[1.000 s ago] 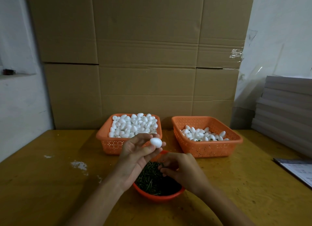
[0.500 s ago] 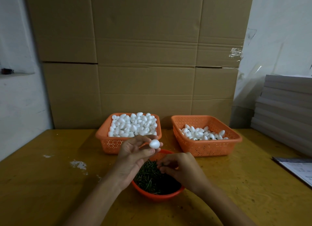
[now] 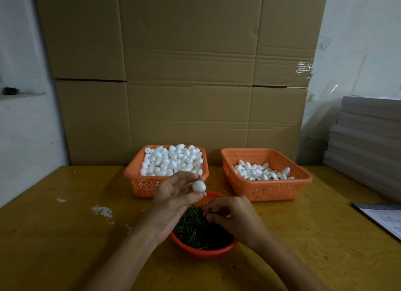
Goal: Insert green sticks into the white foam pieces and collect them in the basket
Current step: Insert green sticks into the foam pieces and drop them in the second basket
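Observation:
My left hand point(image 3: 173, 199) pinches a white egg-shaped foam piece point(image 3: 199, 186) between thumb and fingers, held above the round orange bowl point(image 3: 204, 252) of green sticks point(image 3: 191, 227). My right hand point(image 3: 234, 217) hovers over the bowl with fingers curled, pinching at the sticks; whether it holds one is hidden. The left orange basket point(image 3: 138, 182) is heaped with plain foam pieces point(image 3: 173, 160). The right orange basket point(image 3: 267, 188) holds several foam pieces point(image 3: 260, 172), some with green showing.
A yellow wooden table point(image 3: 65, 236) carries everything. Cardboard sheets point(image 3: 184, 73) stand behind the baskets. A stack of grey boards point(image 3: 368, 138) rises at the right, with a printed paper point(image 3: 384, 219) near the table's right edge. White marks point(image 3: 102, 210) spot the table at left.
My left hand and the foam piece have stayed nearly in place over the bowl. My right hand's fingers keep working among the sticks with little shift.

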